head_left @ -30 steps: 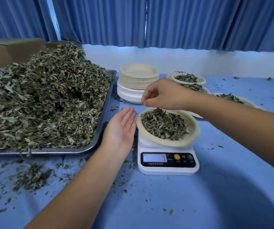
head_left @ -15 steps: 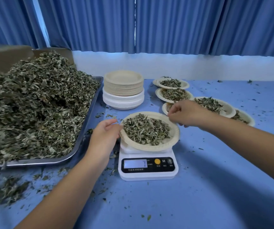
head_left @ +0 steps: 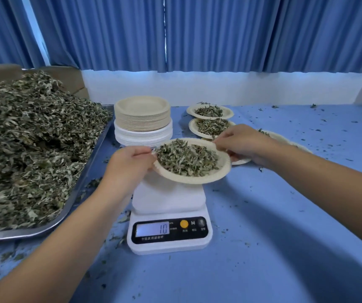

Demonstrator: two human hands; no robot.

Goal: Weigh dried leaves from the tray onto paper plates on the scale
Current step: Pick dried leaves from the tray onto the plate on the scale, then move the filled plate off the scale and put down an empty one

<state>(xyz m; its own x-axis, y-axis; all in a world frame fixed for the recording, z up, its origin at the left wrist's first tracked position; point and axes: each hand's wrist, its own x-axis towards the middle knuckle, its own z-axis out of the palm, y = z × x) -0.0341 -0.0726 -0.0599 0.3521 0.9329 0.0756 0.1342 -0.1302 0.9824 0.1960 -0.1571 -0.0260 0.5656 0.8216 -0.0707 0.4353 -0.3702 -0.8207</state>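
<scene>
Lifted now off the scale (head_left: 169,202), the paper plate (head_left: 193,180) of leaves (head_left: 186,158) hangs between my left hand (head_left: 129,165) and right hand (head_left: 243,145), each grip pinching its rim. I judge it light and floppy: hold opposite edges, level.

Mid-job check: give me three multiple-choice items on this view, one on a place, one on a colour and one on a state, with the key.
1. Where does the stack of empty paper plates stand? A. behind the scale, beside the tray. B. on the tray. C. in front of the scale.
2. What colour is the scale's round button? A. green. B. yellow-orange. C. red.
3. How is the leaf-filled plate? A. untouched on the scale. B. upside down. C. held at its rim by the left hand and right hand over the scale.
Key: A, the stack rises just past the scale by the tray's right rim; B, that colour shows beside the display; C, both hands grip its rim.
</scene>
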